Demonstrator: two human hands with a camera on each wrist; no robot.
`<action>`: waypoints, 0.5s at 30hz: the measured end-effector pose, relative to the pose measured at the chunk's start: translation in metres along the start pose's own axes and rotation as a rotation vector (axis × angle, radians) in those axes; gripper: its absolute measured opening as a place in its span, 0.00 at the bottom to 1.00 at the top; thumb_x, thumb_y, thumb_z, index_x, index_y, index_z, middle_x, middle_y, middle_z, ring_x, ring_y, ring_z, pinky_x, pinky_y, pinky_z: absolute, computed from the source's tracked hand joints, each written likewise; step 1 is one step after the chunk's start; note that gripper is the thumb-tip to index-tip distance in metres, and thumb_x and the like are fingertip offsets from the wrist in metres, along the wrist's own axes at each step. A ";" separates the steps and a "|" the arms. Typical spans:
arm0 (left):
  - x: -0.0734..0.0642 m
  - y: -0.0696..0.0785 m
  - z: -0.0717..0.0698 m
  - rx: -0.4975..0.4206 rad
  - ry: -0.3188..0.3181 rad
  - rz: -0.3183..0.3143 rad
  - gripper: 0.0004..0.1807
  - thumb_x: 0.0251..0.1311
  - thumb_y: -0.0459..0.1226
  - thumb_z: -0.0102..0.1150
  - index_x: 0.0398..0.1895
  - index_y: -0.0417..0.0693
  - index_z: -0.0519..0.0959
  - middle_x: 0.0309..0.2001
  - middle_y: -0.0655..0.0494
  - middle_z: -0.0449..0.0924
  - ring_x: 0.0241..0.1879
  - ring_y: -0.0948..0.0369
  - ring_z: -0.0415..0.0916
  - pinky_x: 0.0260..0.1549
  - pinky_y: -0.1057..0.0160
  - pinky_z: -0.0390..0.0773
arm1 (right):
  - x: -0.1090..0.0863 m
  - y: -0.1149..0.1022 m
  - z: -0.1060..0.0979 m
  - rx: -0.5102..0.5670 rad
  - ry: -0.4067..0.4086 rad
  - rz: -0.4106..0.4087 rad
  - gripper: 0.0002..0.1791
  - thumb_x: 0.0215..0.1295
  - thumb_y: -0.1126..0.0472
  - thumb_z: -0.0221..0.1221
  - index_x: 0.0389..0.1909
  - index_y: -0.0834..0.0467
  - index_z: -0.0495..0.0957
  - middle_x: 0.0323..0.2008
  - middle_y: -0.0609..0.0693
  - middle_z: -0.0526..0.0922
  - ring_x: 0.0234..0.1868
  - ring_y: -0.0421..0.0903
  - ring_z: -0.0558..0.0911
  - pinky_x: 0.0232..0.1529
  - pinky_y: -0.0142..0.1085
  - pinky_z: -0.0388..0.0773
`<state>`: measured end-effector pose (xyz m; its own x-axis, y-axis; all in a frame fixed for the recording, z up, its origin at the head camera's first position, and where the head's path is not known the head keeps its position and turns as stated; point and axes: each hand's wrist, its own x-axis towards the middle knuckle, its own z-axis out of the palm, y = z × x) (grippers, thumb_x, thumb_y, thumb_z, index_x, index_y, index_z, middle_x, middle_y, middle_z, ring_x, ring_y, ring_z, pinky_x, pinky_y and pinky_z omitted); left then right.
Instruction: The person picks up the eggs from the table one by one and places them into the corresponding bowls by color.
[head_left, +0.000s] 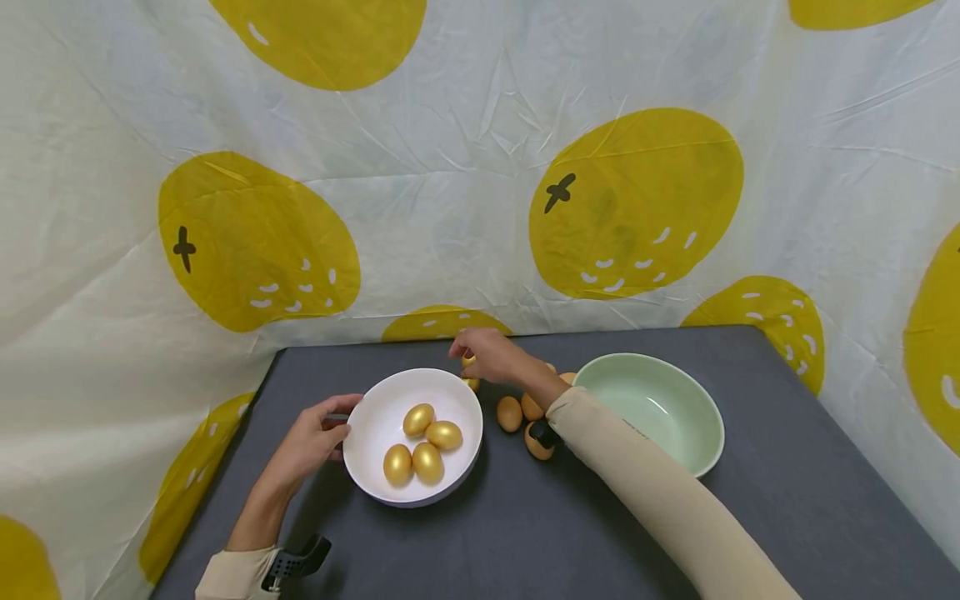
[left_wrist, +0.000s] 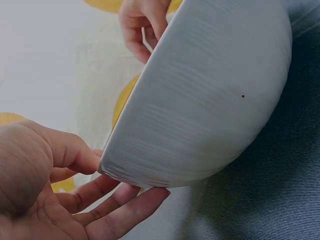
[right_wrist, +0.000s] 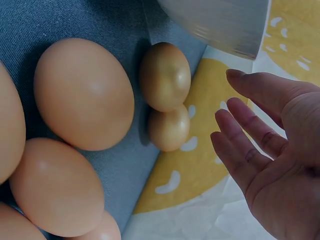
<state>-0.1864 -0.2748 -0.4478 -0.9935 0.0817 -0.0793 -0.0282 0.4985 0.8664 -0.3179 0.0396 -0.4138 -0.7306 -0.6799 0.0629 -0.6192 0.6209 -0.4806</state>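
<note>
On the left, a white bowl (head_left: 367, 450) holds several gold eggs (head_left: 428, 462). My left hand (head_left: 315, 437) grips its side: in the left wrist view the thumb is at the rim and the fingers lie against the outer wall. Just past the bowl's far right side, my right hand (head_left: 491, 354) reaches over two gold eggs on the table. The right wrist view shows the near gold egg (right_wrist: 165, 77) and the far gold egg (right_wrist: 169, 131) touching, with the fingers loosely extended beside them and nothing held.
Several brown eggs (head_left: 509, 414) lie between the bowls, partly hidden under my right forearm. A pale green bowl (head_left: 675, 392) stands at the right, partly behind the sleeve. The dark table (head_left: 480, 542) ends at a white curtain (head_left: 450, 225) with yellow fruit prints.
</note>
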 end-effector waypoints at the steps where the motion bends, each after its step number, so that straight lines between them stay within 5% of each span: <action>1: 0.000 0.000 0.000 0.004 -0.004 0.003 0.26 0.70 0.29 0.53 0.71 0.45 0.70 0.63 0.39 0.72 0.49 0.48 0.77 0.36 0.56 0.86 | 0.001 0.000 0.001 -0.006 -0.008 0.000 0.19 0.62 0.67 0.69 0.54 0.59 0.81 0.54 0.56 0.83 0.55 0.56 0.82 0.58 0.45 0.77; 15: 0.000 -0.002 0.001 0.000 0.007 0.004 0.26 0.70 0.29 0.53 0.70 0.45 0.71 0.63 0.40 0.73 0.49 0.49 0.78 0.38 0.54 0.86 | 0.000 0.004 0.015 -0.056 -0.082 -0.009 0.13 0.67 0.66 0.65 0.52 0.57 0.84 0.50 0.55 0.86 0.51 0.53 0.83 0.53 0.43 0.80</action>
<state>-0.1863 -0.2749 -0.4502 -0.9944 0.0774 -0.0725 -0.0244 0.4978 0.8669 -0.3155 0.0361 -0.4292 -0.7003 -0.7139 -0.0054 -0.6427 0.6337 -0.4306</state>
